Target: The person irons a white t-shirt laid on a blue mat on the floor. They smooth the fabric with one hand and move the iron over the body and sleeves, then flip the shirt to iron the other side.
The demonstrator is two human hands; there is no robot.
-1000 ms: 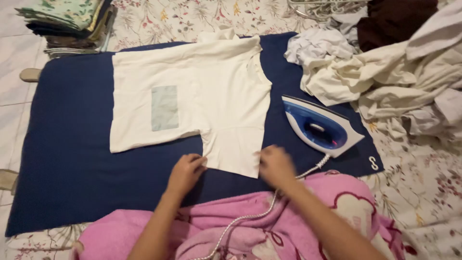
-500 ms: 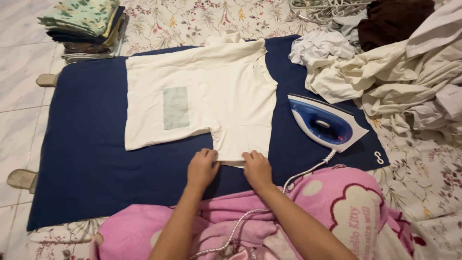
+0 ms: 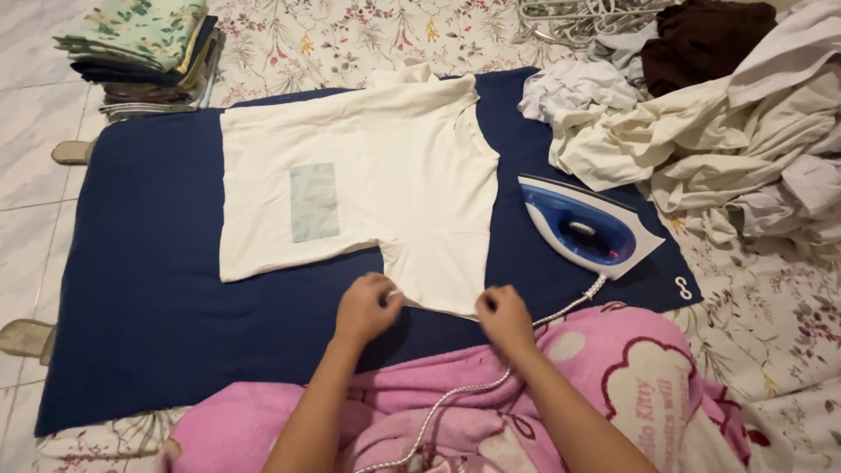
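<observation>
A cream shirt [image 3: 385,175] with a pale grey-green pocket [image 3: 314,201] lies flat on a dark blue ironing pad [image 3: 158,271]. Its near sleeve points toward me. My left hand [image 3: 366,307] pinches the left corner of the sleeve's hem. My right hand [image 3: 503,315] pinches the right corner, so the hem is stretched between them. A blue and white iron [image 3: 585,228] rests on the pad to the right of the shirt, and its braided cord [image 3: 455,394] runs across my lap.
A pink blanket [image 3: 631,377] covers my lap. A heap of crumpled pale clothes [image 3: 718,149] and a dark brown garment [image 3: 701,39] lie at the right. A stack of folded fabrics [image 3: 140,44] sits at the top left. Flowered sheet [image 3: 771,333] and floor tiles [image 3: 26,158] surround the pad.
My hands have moved apart along the sleeve hem, right hand shifting right, pulling the sleeve out flat toward me. The view has shifted slightly.
</observation>
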